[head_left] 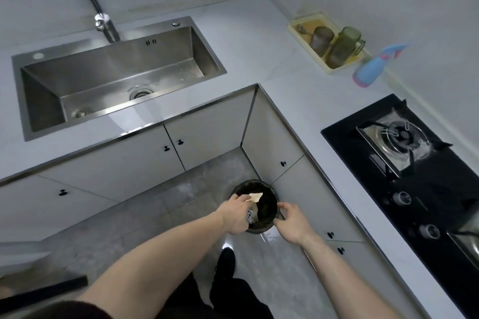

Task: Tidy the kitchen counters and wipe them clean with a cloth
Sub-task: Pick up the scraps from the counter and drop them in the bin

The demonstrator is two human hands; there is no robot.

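1. Left hand (234,216), grip clamped on a torn wrapper (252,204), holds it over the black bin (255,206) on the floor for disposal.
2. Right hand (293,223), grip pinching the bin rim, apparently steadies it.
3. Desk (259,41) carries a yellow tray (298,30) and spray bottle (373,66); seemingly unwiped.

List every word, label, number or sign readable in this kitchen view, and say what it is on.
None can be read.
Packet held in the left hand over the bin: a dark label with white marks, too blurred to read.
Hob: faint print near the knobs, too small to read.
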